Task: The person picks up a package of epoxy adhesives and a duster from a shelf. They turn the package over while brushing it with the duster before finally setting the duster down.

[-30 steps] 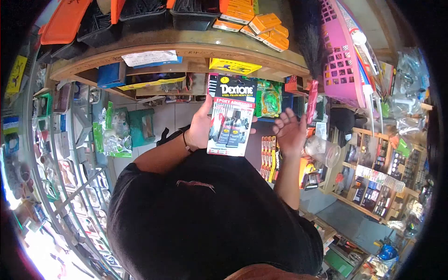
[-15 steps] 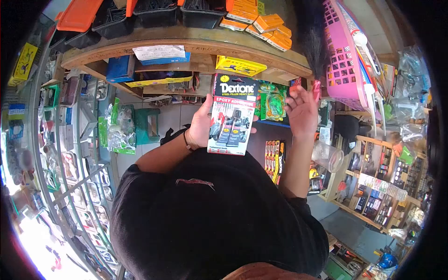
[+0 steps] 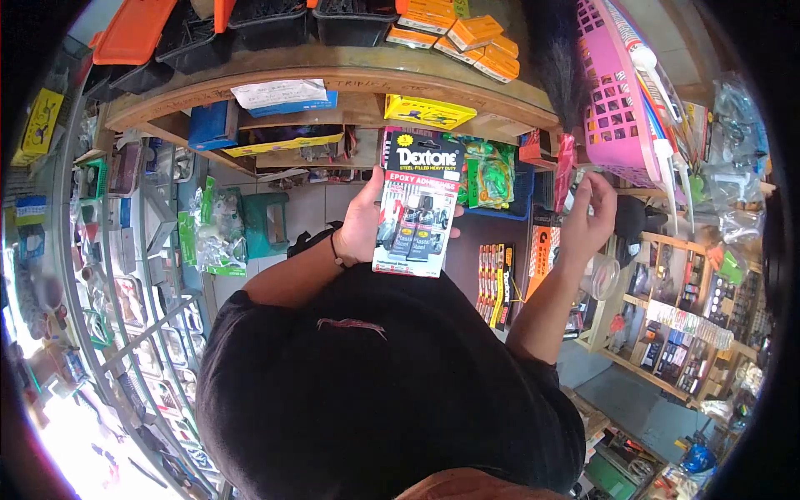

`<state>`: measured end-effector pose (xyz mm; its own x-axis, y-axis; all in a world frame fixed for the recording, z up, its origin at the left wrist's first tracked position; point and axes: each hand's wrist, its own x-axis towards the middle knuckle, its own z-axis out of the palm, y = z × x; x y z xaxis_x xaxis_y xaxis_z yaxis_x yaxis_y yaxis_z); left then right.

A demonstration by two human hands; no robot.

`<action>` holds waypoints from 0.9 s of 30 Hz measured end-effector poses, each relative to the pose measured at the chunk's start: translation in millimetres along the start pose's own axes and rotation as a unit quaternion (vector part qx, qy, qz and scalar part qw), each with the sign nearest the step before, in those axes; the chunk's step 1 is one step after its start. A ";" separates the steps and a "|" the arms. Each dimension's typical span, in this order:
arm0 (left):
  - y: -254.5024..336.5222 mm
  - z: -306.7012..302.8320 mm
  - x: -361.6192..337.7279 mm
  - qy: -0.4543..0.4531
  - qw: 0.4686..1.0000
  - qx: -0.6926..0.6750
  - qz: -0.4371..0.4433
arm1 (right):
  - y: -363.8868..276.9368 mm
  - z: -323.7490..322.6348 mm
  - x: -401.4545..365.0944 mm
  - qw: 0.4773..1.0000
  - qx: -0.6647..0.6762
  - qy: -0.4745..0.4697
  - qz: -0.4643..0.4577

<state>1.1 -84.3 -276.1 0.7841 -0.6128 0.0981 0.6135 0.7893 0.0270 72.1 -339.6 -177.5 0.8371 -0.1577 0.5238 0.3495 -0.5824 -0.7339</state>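
My left hand grips a carded pack of Dextone epoxy adhesive by its left edge, thumb in front and fingertips showing past the right side. The card faces up at me, upright, with two dark tubes printed or packed on its front. Off to the right, my right hand is raised with its fingers loosely bent and apart, and nothing shows in it. It is beside the pink handle of a black feather duster.
A wooden counter runs across the top, bearing black bins and orange boxes. A pink basket stands at right. Yellow boxes and green packets sit below the counter. Stocked shelves line both sides.
My right hand has moved to the right and slightly down, away from the pack, past the duster's pink handle. The left hand keeps the adhesive pack nearly still.
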 end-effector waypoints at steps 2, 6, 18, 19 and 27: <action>-0.2 0.1 -1.6 0.011 1.000 -0.011 0.002 | 1.7 1.6 5.5 0.963 -0.248 -0.021 -0.107; -1.7 0.7 -2.3 -0.002 1.000 0.002 0.003 | 25.2 8.2 5.4 0.968 -0.240 -0.056 -0.040; 2.2 -4.8 -8.8 -0.009 1.000 0.004 0.015 | 38.5 9.7 -20.1 0.980 0.005 -0.140 0.139; 2.6 -5.0 -8.9 -0.008 1.000 -0.001 0.011 | 37.9 7.3 -24.7 0.980 0.005 -0.140 0.137; 3.0 -6.5 -6.2 -0.008 1.000 -0.004 0.012 | 80.1 -3.7 -75.9 0.874 0.172 -0.311 0.331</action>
<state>-1.3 -78.5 -283.0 0.7970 -0.5929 0.1154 0.5952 0.8034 0.0170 35.0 -377.2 -274.5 0.9335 0.1567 -0.3224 -0.2816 -0.2359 -0.9301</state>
